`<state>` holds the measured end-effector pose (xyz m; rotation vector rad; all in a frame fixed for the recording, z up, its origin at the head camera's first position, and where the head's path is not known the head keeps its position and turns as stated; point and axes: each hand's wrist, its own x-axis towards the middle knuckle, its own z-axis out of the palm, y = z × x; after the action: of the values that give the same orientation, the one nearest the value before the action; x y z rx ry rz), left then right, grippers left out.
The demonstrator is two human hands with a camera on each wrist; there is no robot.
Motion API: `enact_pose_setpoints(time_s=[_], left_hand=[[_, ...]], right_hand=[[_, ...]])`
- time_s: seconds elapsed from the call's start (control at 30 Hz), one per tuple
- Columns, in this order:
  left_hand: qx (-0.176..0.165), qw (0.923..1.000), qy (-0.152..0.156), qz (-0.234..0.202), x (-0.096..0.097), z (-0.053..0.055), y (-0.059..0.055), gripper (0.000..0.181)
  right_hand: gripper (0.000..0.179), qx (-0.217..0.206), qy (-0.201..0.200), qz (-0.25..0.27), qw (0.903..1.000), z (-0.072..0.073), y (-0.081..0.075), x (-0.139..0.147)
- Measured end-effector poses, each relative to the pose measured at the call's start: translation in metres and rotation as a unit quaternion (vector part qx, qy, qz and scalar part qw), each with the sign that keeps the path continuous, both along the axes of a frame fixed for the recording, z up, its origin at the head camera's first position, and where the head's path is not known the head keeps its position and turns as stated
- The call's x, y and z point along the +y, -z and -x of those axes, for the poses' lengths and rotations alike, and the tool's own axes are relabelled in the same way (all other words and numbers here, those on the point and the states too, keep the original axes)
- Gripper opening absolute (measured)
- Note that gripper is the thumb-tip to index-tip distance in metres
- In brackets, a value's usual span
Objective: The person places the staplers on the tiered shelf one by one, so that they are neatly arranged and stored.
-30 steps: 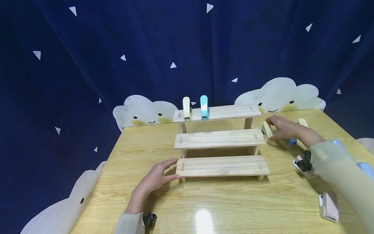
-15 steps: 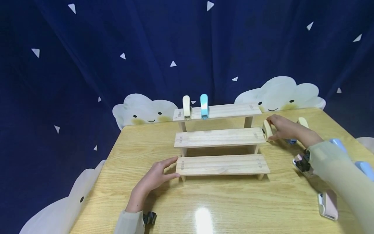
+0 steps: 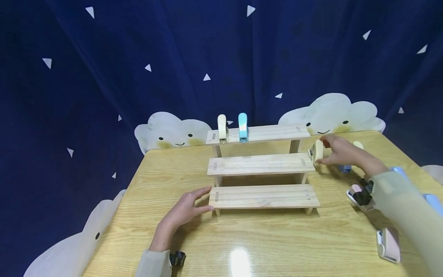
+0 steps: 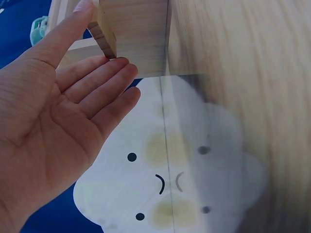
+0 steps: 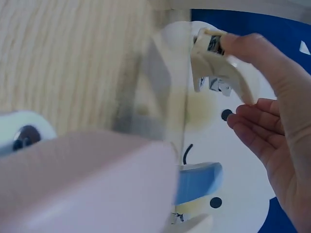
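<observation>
A three-step wooden shelf (image 3: 263, 197) stands on the table. My left hand (image 3: 183, 209) is at the left end of its lowest step, thumb at the front corner and index finger at the back corner. In the left wrist view, the left hand's fingers (image 4: 104, 90) extend beside the board end. My right hand (image 3: 337, 150) pinches a cream stapler (image 3: 318, 152) between thumb and fingers, just off the right end of the middle step. In the right wrist view the stapler (image 5: 221, 68) hangs tilted. Another cream stapler (image 3: 222, 128) and a turquoise stapler (image 3: 243, 127) stand upright on the top step.
Right of the shelf lie a blue stapler (image 3: 345, 168), a pale pink-and-white stapler (image 3: 356, 198) and another pink one (image 3: 389, 244). Partly hidden blue items (image 3: 433, 204) sit near the right sleeve. A dark blue curtain (image 3: 173, 57) hangs behind the table.
The cream stapler in my right hand has turned more upright and risen slightly beside the middle step. My left hand stays at the lowest step's end.
</observation>
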<state>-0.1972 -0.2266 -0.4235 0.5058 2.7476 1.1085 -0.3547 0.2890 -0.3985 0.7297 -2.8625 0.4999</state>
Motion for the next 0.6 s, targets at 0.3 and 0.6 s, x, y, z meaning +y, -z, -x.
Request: enact_pose_setpoints(time_s=[0.3,0.6], left_hand=[[-0.001,1.0,0.004,-0.005,0.0,-0.001,0.002,0.075],[0.002,1.0,0.002,-0.003,0.0,-0.001,0.0,0.075]], right_hand=[[0.076,0.027,0.039,0.065,0.9967,-0.01,-0.013,0.004],[0.075,0.101,0.048,0.102,0.9885,-0.02,-0.035,0.002]])
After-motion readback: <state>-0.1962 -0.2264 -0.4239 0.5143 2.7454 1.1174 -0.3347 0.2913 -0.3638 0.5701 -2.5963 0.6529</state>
